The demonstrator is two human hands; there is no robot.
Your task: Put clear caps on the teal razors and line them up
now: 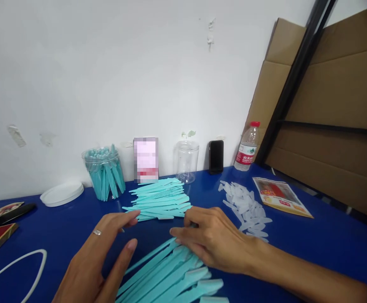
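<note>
Turquoise eyebrow razors [158,275] with slim handles lie fanned out at the front, their pale heads toward the right. Over the far end of this fan my right hand [213,237] has its fingers curled, closed on the head end of a razor; the fingertips partly hide it. My left hand [97,256] hovers at the left of the fan, thumb and forefinger spread, with nothing seen between them. Just beyond both hands is a second stack of eyebrow razors [161,198], lying roughly side by side. A heap of translucent white blade covers [246,208] is right of that stack.
Along the wall stand a clear jar full of turquoise razors [105,174], a lit phone [145,160], a bare clear jar [187,162], a black phone-like device [216,156] and a water bottle [247,147]. White lids [62,193], a printed packet [281,196] and a white cable [41,265] lie around.
</note>
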